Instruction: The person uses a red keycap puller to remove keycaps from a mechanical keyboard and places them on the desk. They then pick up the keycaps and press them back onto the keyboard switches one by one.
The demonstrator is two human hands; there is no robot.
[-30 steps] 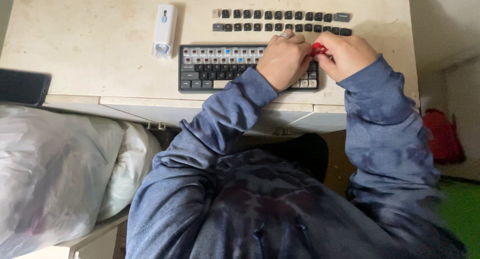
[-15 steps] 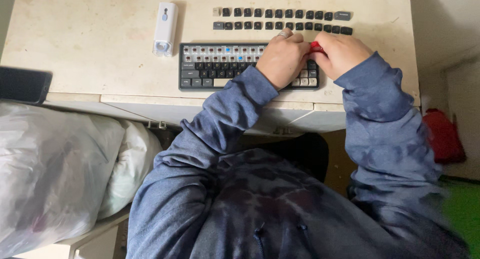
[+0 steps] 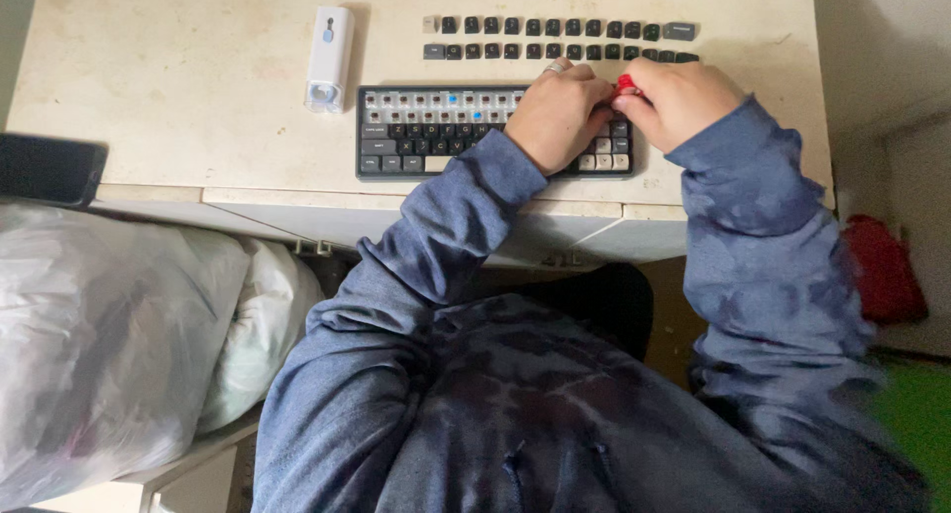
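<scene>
Right hand (image 3: 679,102) pinching red puller (image 3: 625,83); left hand (image 3: 560,112) curled, pressing keyboard (image 3: 436,137). Best lifted straight, keyboard pinned flat on counter (image 3: 198,97).

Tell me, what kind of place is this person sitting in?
Probably a desk in a home room. A keyboard with some keycaps off sits on a worn pale desk, with loose keycaps lined up behind it. Full plastic bags lie beside the seat.
</scene>
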